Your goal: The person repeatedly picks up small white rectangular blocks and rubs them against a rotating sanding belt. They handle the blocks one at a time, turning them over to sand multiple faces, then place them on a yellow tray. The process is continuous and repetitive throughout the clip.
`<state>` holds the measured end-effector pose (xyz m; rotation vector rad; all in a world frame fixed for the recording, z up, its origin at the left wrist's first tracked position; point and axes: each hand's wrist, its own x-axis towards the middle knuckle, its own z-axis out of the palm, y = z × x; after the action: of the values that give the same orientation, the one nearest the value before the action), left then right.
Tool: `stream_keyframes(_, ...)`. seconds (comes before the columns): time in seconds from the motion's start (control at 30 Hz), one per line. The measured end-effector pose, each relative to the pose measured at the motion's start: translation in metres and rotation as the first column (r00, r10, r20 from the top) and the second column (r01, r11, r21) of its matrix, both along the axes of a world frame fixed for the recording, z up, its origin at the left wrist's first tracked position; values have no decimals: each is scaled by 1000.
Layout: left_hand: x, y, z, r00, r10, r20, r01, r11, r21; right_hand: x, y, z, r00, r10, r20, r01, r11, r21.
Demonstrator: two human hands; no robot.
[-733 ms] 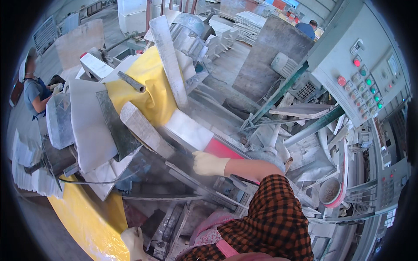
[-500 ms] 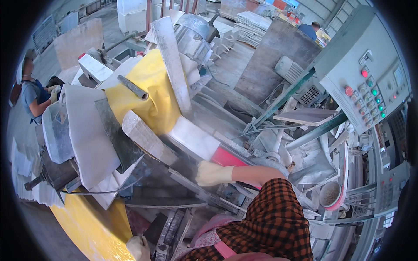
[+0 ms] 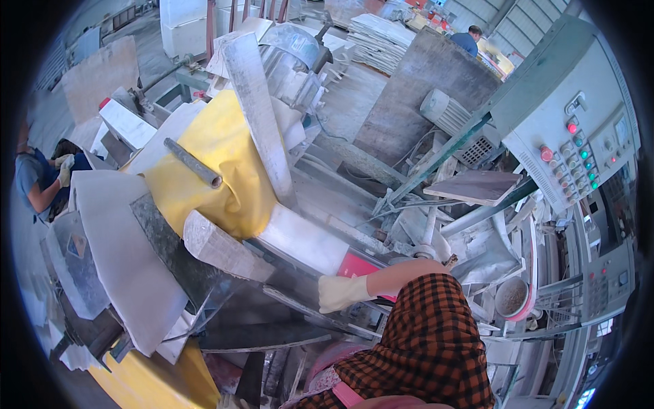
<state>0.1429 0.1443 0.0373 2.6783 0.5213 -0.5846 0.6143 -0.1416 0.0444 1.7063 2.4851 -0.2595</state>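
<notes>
My right hand (image 3: pixel 343 292), in a pale glove, is beside a pink-red strip (image 3: pixel 357 267) at the near end of a white slab (image 3: pixel 305 240). Its fingers are bent down and pressed together; what they hold, if anything, is hidden. The slab lies along the machine bed and passes under a yellow sheet (image 3: pixel 211 160). Of my left hand (image 3: pixel 233 403), only a sliver of glove shows at the lower edge, near a lower yellow sheet (image 3: pixel 160 378). Its fingers are out of sight.
A grey control box (image 3: pixel 558 116) with coloured buttons stands at the right. A pipe piece (image 3: pixel 194 163) and a long board (image 3: pixel 259 112) rest on the yellow sheet. A bucket (image 3: pixel 512 298) is right of my sleeve. A gloved co-worker (image 3: pixel 41 180) stands far left.
The whole view has shifted. My right hand sits slightly lower and farther right beside the pink-red strip. My left hand has slipped mostly out of the lower edge.
</notes>
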Motion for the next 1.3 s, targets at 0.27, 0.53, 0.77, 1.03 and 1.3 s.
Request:
stream_keyframes(0.27,4,-2,-7,992,-30,119,18,995,99,-9,-7,-30,980,-78,182,83,996,-19)
stream_keyframes(0.53,-26,3,-31,972,-93,217,58,986,159,-8,-4,-25,984,-124,126,112,988,103)
stream_keyframes(0.77,-43,18,-60,871,-280,403,194,951,242,-13,-4,-6,944,-150,294,136,988,68)
stream_keyframes(1.03,12,-28,7,790,11,612,-213,943,257,-29,3,-7,877,-265,401,282,959,16)
stream_keyframes(1.3,13,-29,4,796,30,605,-267,914,306,-17,-16,45,909,-409,-84,413,851,324)
